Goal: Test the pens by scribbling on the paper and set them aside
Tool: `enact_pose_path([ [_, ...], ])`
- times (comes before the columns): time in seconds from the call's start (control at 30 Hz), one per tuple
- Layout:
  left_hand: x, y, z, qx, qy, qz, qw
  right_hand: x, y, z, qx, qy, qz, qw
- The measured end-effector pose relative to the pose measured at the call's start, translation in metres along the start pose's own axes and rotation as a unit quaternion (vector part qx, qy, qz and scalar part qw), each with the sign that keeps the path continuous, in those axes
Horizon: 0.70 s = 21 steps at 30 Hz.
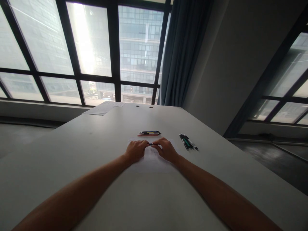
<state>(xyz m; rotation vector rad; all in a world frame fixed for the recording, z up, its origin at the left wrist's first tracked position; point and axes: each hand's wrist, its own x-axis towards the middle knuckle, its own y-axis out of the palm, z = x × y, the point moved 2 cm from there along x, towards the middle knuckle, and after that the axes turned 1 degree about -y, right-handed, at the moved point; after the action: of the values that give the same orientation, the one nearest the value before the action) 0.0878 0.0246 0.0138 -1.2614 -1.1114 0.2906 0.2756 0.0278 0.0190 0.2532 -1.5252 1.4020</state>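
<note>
Both hands meet over a sheet of white paper (154, 165) on the table. Between them is a dark pen (150, 144), of which only a short middle stretch shows. My left hand (136, 150) is closed on its left end, and my right hand (166, 149) pinches the right end with thumb and fingers. Just beyond the hands lies a row of several pens (149, 133), one of them orange-pink. To the right of the paper rests a second group of several pens (189, 142), mostly black with a green one among them.
The white table (108, 138) runs away toward the windows (141, 48). More paper sheets (102, 108) lie at its far left corner. Two dark round cable holes (151, 107) sit near the far edge. A blue curtain (178, 57) hangs beyond the table's far right.
</note>
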Motion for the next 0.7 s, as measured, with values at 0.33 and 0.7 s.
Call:
enact_pose_path([
  [0.33,-0.0002,-0.0014,0.0000,-0.016,0.047,-0.017,0.999,0.0012,0.0023,0.0012,-0.038,0.049,0.043,0.997],
  [0.7,-0.0002,0.0005,0.0018,-0.013,0.033,-0.017,0.999,0.0015,-0.0011,0.0007,-0.018,0.034,0.073,0.997],
])
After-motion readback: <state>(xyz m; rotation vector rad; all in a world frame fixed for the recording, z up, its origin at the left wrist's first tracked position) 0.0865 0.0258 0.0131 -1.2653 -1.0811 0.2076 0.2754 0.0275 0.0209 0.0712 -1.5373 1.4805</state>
